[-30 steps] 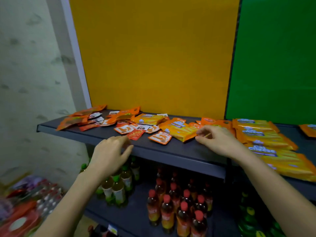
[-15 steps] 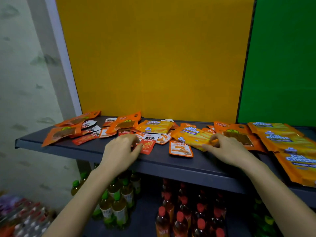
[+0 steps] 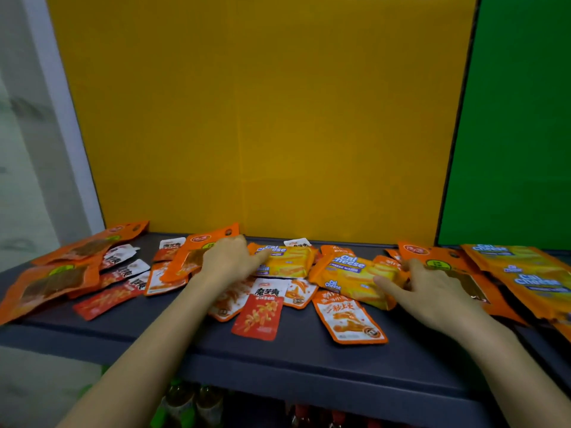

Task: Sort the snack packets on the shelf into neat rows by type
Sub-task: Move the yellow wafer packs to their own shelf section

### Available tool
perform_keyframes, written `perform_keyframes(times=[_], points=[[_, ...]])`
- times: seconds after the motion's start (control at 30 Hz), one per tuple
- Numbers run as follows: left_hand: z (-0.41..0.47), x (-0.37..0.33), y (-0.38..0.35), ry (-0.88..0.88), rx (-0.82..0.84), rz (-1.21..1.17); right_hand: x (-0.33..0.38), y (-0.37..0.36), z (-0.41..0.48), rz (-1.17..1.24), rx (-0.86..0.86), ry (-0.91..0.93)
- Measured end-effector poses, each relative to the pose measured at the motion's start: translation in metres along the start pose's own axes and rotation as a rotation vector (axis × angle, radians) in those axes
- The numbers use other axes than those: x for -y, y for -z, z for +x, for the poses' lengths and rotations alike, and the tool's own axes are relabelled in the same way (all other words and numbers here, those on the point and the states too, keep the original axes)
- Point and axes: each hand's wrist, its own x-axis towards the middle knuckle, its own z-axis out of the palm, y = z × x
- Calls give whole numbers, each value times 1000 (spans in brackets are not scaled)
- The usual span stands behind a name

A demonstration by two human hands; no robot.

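Observation:
Mixed snack packets lie scattered on a dark shelf (image 3: 309,359). My left hand (image 3: 227,262) rests palm down on the pile, fingertips touching the left end of a yellow Cal Cheese packet (image 3: 285,262). My right hand (image 3: 432,288) lies spread over the right end of a second Cal Cheese packet (image 3: 346,274) and on a large orange pouch (image 3: 445,261). Neither hand has lifted anything. A small red packet (image 3: 259,310) and a small orange packet (image 3: 350,319) lie at the front between my arms. More large orange pouches (image 3: 52,282) sit at the left.
Long Cal Cheese packs (image 3: 531,279) are stacked at the far right. A yellow back panel (image 3: 262,118) and a green one (image 3: 519,118) stand behind the shelf. Bottles (image 3: 185,406) stand on the level below. A white post (image 3: 61,118) borders the left.
The view has come closer to the shelf. My left hand moved back and right from the small packets to the yellow packet. My right hand spread over the other yellow packet.

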Motion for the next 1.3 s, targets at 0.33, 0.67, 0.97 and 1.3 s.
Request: perform_keyframes(times=[0.33, 0.67, 0.97, 1.3], points=[[36, 9, -8, 65, 319, -305, 24, -14, 10, -61, -4, -98], [39, 11, -11, 91, 441, -580, 24, -16, 25, 410, 72, -243], [35, 14, -9, 40, 490, -758, 28, -16, 28, 615, 99, -360], [29, 19, -4, -33, 466, -1082, 41, -12, 20, 796, 2, -402]])
